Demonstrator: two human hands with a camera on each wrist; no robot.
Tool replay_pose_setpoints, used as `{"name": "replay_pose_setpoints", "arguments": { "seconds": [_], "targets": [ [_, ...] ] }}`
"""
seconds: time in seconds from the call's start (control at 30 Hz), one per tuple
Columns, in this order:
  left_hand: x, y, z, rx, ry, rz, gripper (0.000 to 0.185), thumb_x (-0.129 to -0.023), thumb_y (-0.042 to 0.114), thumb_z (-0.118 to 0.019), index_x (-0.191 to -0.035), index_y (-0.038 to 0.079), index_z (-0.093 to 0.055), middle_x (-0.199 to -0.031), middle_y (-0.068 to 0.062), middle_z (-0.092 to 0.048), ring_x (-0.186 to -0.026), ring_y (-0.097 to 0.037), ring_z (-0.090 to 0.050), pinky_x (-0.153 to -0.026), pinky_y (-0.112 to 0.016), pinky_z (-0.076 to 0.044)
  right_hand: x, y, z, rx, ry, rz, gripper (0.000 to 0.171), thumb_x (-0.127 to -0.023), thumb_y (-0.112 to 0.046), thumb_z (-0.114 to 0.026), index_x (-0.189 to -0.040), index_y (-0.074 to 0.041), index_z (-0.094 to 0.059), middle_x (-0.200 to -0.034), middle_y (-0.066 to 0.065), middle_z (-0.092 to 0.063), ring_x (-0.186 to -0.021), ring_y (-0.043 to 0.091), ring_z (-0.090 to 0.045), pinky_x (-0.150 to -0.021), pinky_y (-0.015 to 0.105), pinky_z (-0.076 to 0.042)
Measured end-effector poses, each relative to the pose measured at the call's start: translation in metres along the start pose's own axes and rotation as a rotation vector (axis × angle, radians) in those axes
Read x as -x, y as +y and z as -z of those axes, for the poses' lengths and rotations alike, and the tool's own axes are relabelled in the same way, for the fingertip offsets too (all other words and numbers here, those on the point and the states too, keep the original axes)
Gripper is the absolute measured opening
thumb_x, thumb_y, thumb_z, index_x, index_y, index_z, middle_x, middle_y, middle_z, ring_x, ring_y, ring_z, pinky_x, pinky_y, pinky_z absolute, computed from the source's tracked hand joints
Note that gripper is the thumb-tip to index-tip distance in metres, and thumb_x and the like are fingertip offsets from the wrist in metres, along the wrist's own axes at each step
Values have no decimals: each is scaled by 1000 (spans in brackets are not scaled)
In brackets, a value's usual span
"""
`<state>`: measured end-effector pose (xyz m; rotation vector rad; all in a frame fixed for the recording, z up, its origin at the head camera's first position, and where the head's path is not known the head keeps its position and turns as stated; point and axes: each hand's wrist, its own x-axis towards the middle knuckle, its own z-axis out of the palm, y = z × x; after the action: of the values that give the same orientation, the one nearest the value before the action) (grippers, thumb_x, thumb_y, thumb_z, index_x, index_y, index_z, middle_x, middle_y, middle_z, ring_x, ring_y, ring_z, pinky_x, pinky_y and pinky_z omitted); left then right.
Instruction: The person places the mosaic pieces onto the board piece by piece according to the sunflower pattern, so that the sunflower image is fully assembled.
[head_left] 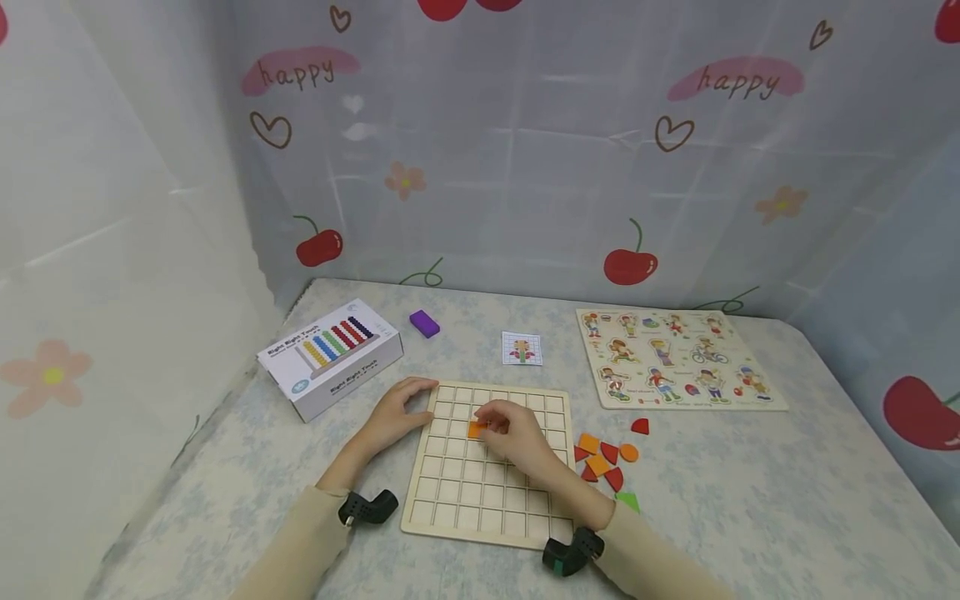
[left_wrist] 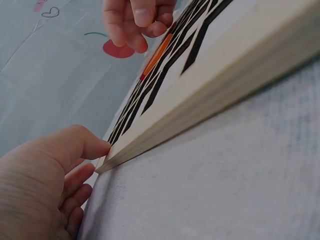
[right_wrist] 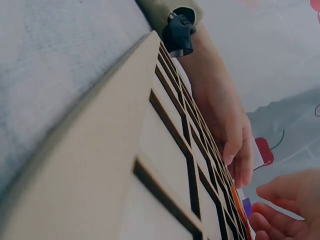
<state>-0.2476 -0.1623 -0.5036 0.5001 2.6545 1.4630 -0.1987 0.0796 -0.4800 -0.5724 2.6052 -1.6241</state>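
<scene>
A square wooden grid board (head_left: pixel 472 493) lies on the table between both hands. My left hand (head_left: pixel 395 413) is at its far left corner, with fingertips touching the edge; in the left wrist view one digit rests on the corner while other fingers curl loosely below. Over the upper middle of the grid is my right hand (head_left: pixel 517 437), fingers bent and tips close beside an orange piece (head_left: pixel 474 430) lying on the board. Small bits of red show against that orange piece (left_wrist: pixel 159 56) in the left wrist view. My right hand (right_wrist: pixel 290 205) shows thumb and fingers apart in the right wrist view.
Loose orange, red and green pieces (head_left: pixel 597 464) lie right of the board. Beyond it are a small pattern card (head_left: pixel 522 349) and a purple block (head_left: pixel 425 323). A white box (head_left: pixel 330 357) stands at the back left, a picture puzzle board (head_left: pixel 675 367) at the back right.
</scene>
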Motion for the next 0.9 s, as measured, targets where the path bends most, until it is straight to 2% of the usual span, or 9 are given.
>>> {"name": "replay_pose_setpoints", "arguments": {
  "seconds": [0.23, 0.4, 0.7, 0.9],
  "targets": [
    [0, 2, 2, -7, 1, 0, 50, -84, 14, -70, -132, 13, -56, -137, -6, -54, -136, -27, -42, -117, -47, -30, 0, -3, 22, 40, 43, -22, 16, -85, -5, -67, -101, -5, -69, -89, 9, -69, -70, 10, -54, -62, 19, -47],
    [-1, 2, 3, -4, -2, -2, 49, -85, 15, -69, -132, 13, -56, -138, -6, -53, -136, -27, -41, -117, -47, -30, 6, 4, 45, 56, 97, -44, 17, -85, -6, -68, -101, -2, -69, -89, 11, -70, -71, 7, -55, -64, 18, -48],
    [-1, 2, 2, 4, 2, -14, 50, -85, 15, -70, -133, 13, -55, -138, -7, -53, -136, -29, -41, -116, -48, -30, 38, 23, 95, 100, 199, -91, 16, -88, -9, -66, -102, -1, -68, -90, 12, -69, -72, 5, -55, -64, 18, -49],
    [0, 1, 0, 3, -4, -9, 51, -84, 16, -70, -133, 13, -55, -138, -7, -53, -136, -29, -40, -116, -49, -29, 64, 36, 123, 130, 280, -192, 19, -89, -9, -64, -106, 1, -66, -96, 16, -69, -75, 2, -55, -65, 17, -49]
  ]
}}
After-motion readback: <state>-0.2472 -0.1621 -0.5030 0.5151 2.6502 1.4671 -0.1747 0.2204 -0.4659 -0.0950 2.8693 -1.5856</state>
